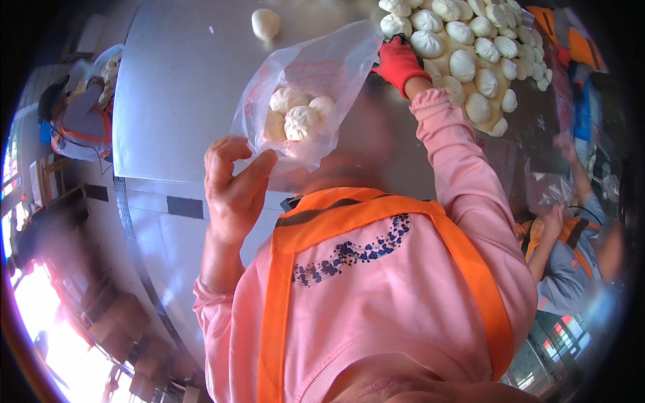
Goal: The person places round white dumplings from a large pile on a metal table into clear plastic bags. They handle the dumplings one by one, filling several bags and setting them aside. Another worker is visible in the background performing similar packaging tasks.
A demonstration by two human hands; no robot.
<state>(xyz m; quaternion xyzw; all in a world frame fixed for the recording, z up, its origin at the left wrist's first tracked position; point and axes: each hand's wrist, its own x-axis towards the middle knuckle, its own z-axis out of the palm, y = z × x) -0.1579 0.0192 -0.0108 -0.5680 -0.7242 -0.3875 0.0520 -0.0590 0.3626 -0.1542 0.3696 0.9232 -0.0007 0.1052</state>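
My bare left hand (234, 181) pinches the near rim of a clear plastic bag (347, 55) with red print, between thumb and fingers. Several white pleated buns (301, 122) lie inside the bag. My right hand (400, 63), in a red glove with dark fingertips, reaches to the near left edge of a large heap of buns (461, 65). Its fingertips are beside a bun there and partly hidden, so whether they grip anything cannot be told. One single bun (265, 24) lies apart on the metal table (166, 101), beyond the bag.
On the right, a co-worker in grey and orange (569, 257) handles a clear bag (549, 191). Another person in orange (569, 35) is at the far right. At the left, a person (83, 121) bends over more buns. Stacked cardboard boxes (121, 322) stand at lower left.
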